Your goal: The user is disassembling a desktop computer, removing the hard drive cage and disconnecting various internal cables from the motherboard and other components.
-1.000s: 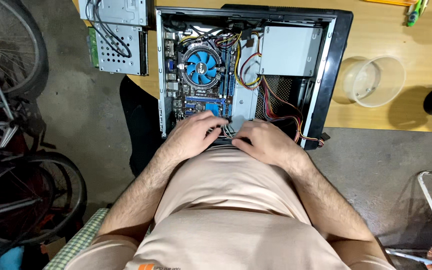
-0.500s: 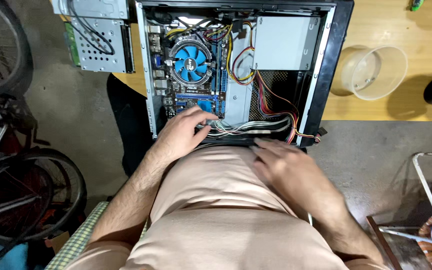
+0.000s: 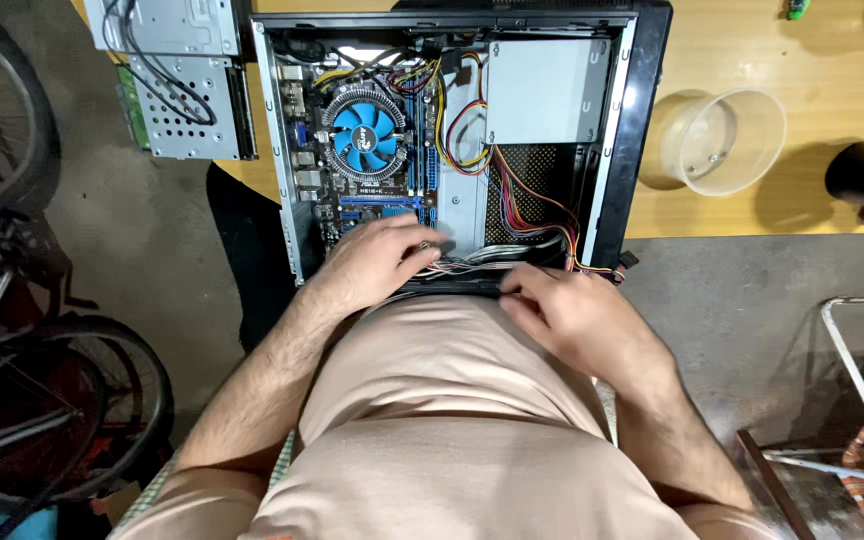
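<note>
Nearby, plastic bowl, removed drives, bicycle wheels

Both hands inside open computer case

bright overhead light, sharp focus, soft shadows, slight edge distortion.

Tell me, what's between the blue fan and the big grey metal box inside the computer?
In the head view, a bundle of yellow, red and black wires runs between the blue fan and the grey metal box.
</note>
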